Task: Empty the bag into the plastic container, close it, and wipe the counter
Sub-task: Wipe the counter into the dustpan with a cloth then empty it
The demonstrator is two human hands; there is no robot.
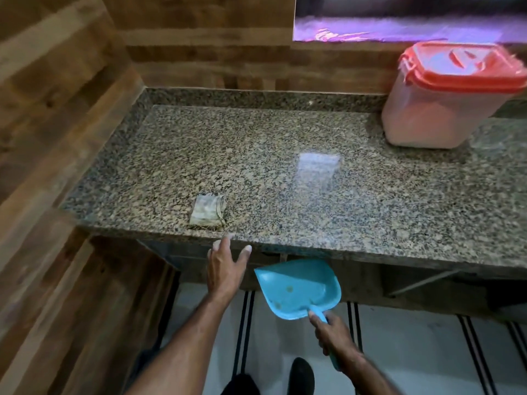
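The speckled granite desk [285, 181] carries the plastic container [445, 95] at its far right, red lid on. A blue dustpan [296, 289] hangs just below the desk's front edge, the right hand [333, 334] with fingers clamped on its handle. The left hand [225, 269] has its fingers apart, tips at the edge. A small folded cloth [208, 210] lies near that edge.

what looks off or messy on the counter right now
Little stands out. A folded, empty-looking bag lies at the front edge of the granite counter, with what may be a few crumbs beside it. The plastic container stands upright at the back right, red lid on. The right hand holds a blue dustpan below the edge.
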